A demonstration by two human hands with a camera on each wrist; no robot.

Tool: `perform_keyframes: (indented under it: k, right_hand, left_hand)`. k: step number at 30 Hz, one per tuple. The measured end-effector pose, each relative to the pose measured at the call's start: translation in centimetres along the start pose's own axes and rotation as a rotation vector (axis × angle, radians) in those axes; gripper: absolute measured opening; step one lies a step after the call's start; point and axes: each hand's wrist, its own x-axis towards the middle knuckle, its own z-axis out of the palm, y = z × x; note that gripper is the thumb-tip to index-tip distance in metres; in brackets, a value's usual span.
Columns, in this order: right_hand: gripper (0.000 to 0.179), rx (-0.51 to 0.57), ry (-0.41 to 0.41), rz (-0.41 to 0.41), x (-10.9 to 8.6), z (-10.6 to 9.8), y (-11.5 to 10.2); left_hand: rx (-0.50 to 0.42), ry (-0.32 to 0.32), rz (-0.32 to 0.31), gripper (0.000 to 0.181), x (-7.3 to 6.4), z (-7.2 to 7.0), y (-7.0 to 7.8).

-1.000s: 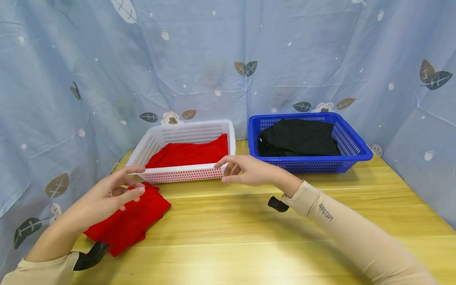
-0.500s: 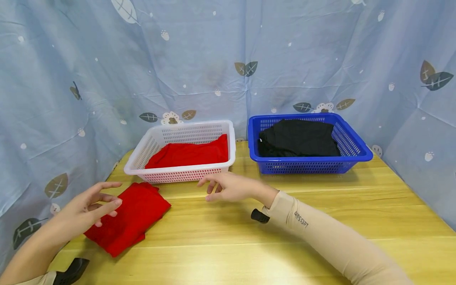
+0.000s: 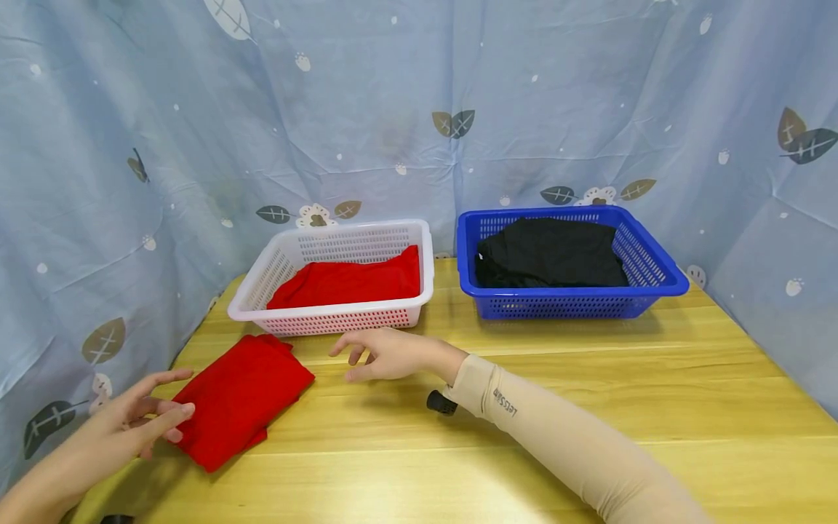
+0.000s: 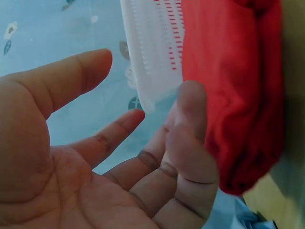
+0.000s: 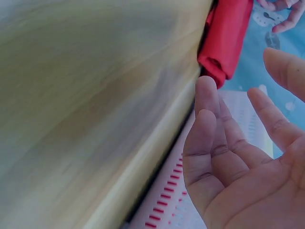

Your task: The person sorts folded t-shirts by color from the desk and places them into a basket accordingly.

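1. Red first: looking at a folded cloth [image 3: 242, 397] lying on the wooden table [image 3: 366, 466] over at the near left, just in front of the white basket [image 3: 340, 321] and outside both containers.
2. Hanging at the left edge of that folded cloth: the left hand [image 3: 127, 426], thumb and fingers loosely parted, grasping nothing. Overlapping the cloth in the head view, but no telling from here whether actually touching.
3. Hovering to the right of the cloth, near but apart from its right corner: the right hand [image 3: 386, 354], fingers relaxed and slightly bent, also grasping nothing.
4. For handling the cloth well, probably needing both hands low, working fingertips under the bottom layer from opposite sides. Pinching only the top layer: probably risking a sloppy unfold.
5. Also worth minding, imo: lower layers peeking out along the right side. Gathering those in with the rest, keeping everything level and supporting the middle, likely avoiding a sag.
6. Onto containers. Sitting far, left of centre: the white basket, holding red fabric [image 3: 347, 282]. Lying fairly low inside, rising towards the right wall, and showing red through the near slots.
7. Sitting far right, apart from the white one: a blue basket [image 3: 576, 292], holding black fabric [image 3: 553, 251], kinda rumpled. Showing a tiny white bit at the left, too small for identifying.
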Motion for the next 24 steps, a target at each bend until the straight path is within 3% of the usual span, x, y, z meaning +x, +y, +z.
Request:
perform_keyframes:
  k: [7, 12, 18, 24]
  right_hand:
    - [0.051, -0.031, -0.016, 0.011, 1.9, 0.9, -0.4]
    - [0.055, -0.020, -0.041, 0.033, 3.1, 1.5, -0.8]
    - [0.059, 0.031, -0.071, 0.039, 4.5, 2.3, -1.5]
    - [0.059, 0.052, -0.085, 0.056, 5.7, 3.0, -2.1]
  left_hand:
    - [-0.005, -0.084, -0.088, 0.074, -0.4, 0.0, -1.5]
    - [0.017, -0.091, -0.145, 0.078, -0.6, 0.3, -2.5]
    - [-0.004, -0.104, -0.145, 0.079, -0.4, 0.9, -3.5]
    - [-0.055, -0.120, -0.140, 0.079, -0.3, 1.6, -3.5]
